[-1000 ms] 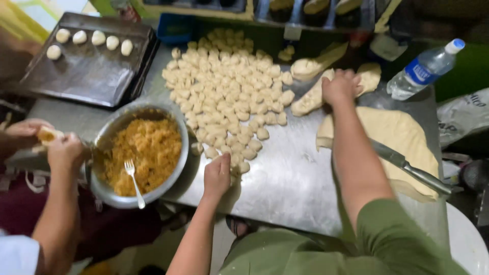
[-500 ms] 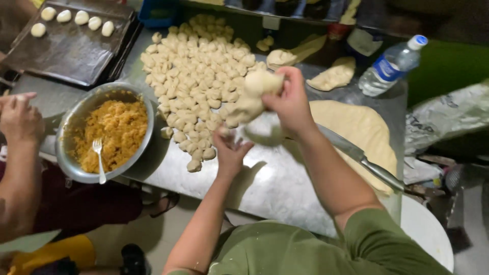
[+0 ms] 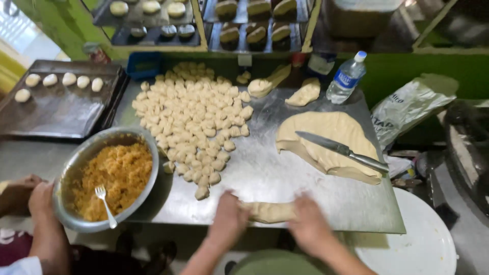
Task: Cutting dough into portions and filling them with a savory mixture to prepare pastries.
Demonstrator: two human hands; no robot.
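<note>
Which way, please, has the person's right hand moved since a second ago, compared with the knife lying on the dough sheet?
Yes: the right hand has come from beyond the knife to the table's near edge, onto the dough roll.

Pale cream dough pieces [image 3: 193,119] cover the silvery grey tabletop [image 3: 265,173]; orange-brown filling [image 3: 114,178] fills a steel bowl [image 3: 76,163]; the far shelf frame [image 3: 204,48] is green.

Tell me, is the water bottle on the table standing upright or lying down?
Upright. The water bottle stands on its base at the far edge of the metal table, with its white cap on top, pointing up.
</note>
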